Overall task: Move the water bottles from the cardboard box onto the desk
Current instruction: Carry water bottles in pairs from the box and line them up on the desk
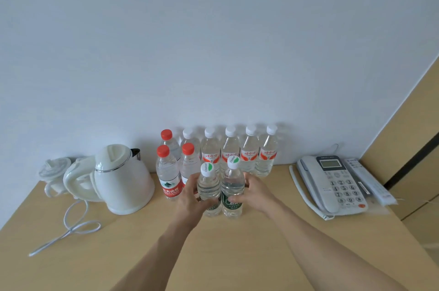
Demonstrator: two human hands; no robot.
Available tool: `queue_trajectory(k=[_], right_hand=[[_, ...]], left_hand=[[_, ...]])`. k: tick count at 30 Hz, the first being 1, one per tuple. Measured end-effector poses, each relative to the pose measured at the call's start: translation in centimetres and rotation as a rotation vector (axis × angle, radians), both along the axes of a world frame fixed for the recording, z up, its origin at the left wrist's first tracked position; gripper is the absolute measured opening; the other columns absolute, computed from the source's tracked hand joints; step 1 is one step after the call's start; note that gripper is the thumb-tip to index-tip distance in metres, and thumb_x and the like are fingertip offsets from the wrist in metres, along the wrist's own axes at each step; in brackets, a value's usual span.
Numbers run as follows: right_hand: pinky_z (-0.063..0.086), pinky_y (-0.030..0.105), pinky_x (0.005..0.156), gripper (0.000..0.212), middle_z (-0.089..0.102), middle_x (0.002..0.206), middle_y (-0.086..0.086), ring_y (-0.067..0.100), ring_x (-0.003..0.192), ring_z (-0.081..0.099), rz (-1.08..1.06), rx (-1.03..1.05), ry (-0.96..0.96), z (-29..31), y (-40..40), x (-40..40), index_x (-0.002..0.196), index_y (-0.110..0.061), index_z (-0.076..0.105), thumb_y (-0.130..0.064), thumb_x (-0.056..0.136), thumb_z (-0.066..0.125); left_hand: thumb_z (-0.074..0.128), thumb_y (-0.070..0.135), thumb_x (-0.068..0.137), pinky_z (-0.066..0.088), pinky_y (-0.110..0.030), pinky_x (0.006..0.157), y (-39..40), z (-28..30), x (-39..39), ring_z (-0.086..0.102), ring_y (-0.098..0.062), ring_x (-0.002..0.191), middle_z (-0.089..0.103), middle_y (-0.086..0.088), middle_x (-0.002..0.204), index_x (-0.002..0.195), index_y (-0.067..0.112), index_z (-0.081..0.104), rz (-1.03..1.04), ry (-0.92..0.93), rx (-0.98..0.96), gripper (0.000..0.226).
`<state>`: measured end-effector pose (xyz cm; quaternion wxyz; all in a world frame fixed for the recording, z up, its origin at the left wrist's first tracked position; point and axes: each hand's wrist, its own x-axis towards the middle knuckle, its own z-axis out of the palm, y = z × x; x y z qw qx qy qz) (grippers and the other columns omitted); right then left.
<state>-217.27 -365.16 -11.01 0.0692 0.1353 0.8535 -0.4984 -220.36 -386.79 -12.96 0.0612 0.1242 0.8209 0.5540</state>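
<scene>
While left hand [190, 198] and right hand [251, 192] each grip green-label bottle [209, 187] upright on desk [237, 255], nine others [248, 150] already placed; box unseen.

Surface: light wood desk [237, 255] set against a white wall
Back row: five white-capped bottles [230, 150] with red-and-white labels, standing upright side by side along the wall
Left cluster: three red-capped bottles [167, 172] upright, just beside the white-capped row
Front pair: two green-labelled bottles [231, 187] upright, touching each other, bases on the desk
Left side: white kettle [123, 179], its base [55, 169] behind it, white cord [71, 226] looped across the wood
Right side: grey desk phone [337, 184], remote control [367, 179] just beside it
</scene>
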Motion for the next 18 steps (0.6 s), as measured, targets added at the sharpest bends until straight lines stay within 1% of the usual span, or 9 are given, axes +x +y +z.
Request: queue_trajectory(k=[2, 5, 7, 9, 11, 13, 16, 17, 18], right_hand=[[0.044, 0.024, 0.093, 0.063, 0.066, 0.111, -0.020, 0.004, 0.114, 0.059, 0.014, 0.020, -0.001, 0.0, -0.1, -0.2, 0.114, -0.035, 0.058, -0.025, 0.063, 0.094], [0.041, 0.024, 0.093, 0.067, 0.061, 0.109, -0.023, 0.004, 0.115, 0.055, 0.034, 0.054, 0.002, 0.1, -0.2, -0.1, 0.120, -0.033, 0.055, -0.026, 0.065, 0.093], [0.040, 0.023, 0.090, 0.066, 0.059, 0.104, -0.026, 0.004, 0.113, 0.055, 0.033, 0.068, 0.003, 0.1, 0.1, 0.1, 0.118, -0.034, 0.054, -0.026, 0.065, 0.093], [0.043, 0.026, 0.093, 0.068, 0.061, 0.108, -0.022, 0.007, 0.114, 0.057, 0.025, 0.072, 0.000, -0.1, 0.5, 0.4, 0.120, -0.034, 0.054, -0.026, 0.065, 0.093], [0.044, 0.028, 0.096, 0.077, 0.062, 0.115, -0.019, 0.008, 0.114, 0.057, 0.034, 0.063, -0.013, -0.1, 0.7, 0.8, 0.130, -0.032, 0.051, -0.024, 0.065, 0.093], [0.044, 0.027, 0.095, 0.080, 0.062, 0.116, -0.018, 0.008, 0.114, 0.058, 0.043, 0.050, -0.005, -0.1, 0.7, 1.1, 0.132, -0.031, 0.050, -0.020, 0.065, 0.093], [0.045, 0.030, 0.101, 0.078, 0.062, 0.125, -0.014, 0.009, 0.118, 0.057, 0.029, 0.034, 0.052, 0.2, 0.6, 1.4, 0.131, -0.032, 0.052, -0.019, 0.066, 0.093], [0.045, 0.028, 0.100, 0.076, 0.062, 0.125, -0.017, 0.007, 0.118, 0.057, 0.027, 0.028, 0.073, 0.4, 0.6, 1.5, 0.129, -0.036, 0.053, -0.020, 0.066, 0.092], [0.046, 0.020, 0.095, 0.073, 0.062, 0.122, -0.021, 0.003, 0.116, 0.057, 0.030, 0.025, 0.094, 0.7, 0.5, 1.7, 0.124, -0.043, 0.053, -0.021, 0.066, 0.092]], left_hand=[[0.089, 0.019, 0.069, 0.046, -0.005, 0.076, -0.2, 0.2, -0.2, 0.061, 0.009, 0.099, 0.067, 0.029, 0.100, 0.111, 0.047, 0.052, 0.004, 0.003, -0.037, 0.063], [0.089, 0.022, 0.069, 0.047, -0.014, 0.076, -0.4, 1.0, -0.5, 0.061, 0.009, 0.093, 0.068, 0.023, 0.097, 0.116, 0.040, 0.052, -0.007, -0.011, -0.101, 0.063], [0.088, 0.024, 0.071, 0.048, -0.017, 0.076, -0.3, 1.4, -0.6, 0.062, 0.005, 0.093, 0.066, 0.024, 0.100, 0.122, 0.034, 0.053, -0.028, 0.003, -0.155, 0.063], [0.088, 0.026, 0.073, 0.046, -0.015, 0.077, -0.2, 2.1, -0.5, 0.062, -0.001, 0.098, 0.063, 0.024, 0.104, 0.126, 0.029, 0.054, -0.050, 0.024, -0.206, 0.063], [0.087, 0.030, 0.074, 0.048, -0.022, 0.082, -0.1, 3.0, -0.5, 0.062, -0.008, 0.103, 0.064, 0.016, 0.109, 0.129, 0.024, 0.054, -0.049, 0.073, -0.267, 0.064], [0.086, 0.032, 0.075, 0.051, -0.031, 0.087, -0.1, 4.3, -0.4, 0.061, -0.013, 0.104, 0.062, 0.008, 0.116, 0.135, 0.024, 0.052, -0.023, 0.141, -0.313, 0.069], [0.083, 0.037, 0.078, 0.049, -0.028, 0.077, -0.1, 6.3, -0.2, 0.059, -0.009, 0.099, 0.055, 0.012, 0.114, 0.141, 0.030, 0.046, 0.006, 0.288, -0.349, 0.073], [0.082, 0.037, 0.079, 0.048, -0.027, 0.074, -0.1, 6.8, -0.2, 0.058, -0.007, 0.097, 0.054, 0.015, 0.112, 0.140, 0.032, 0.047, 0.001, 0.335, -0.374, 0.071], [0.081, 0.037, 0.080, 0.048, -0.027, 0.071, -0.1, 7.3, -0.3, 0.058, -0.007, 0.094, 0.055, 0.016, 0.110, 0.139, 0.032, 0.049, -0.008, 0.368, -0.405, 0.067]])
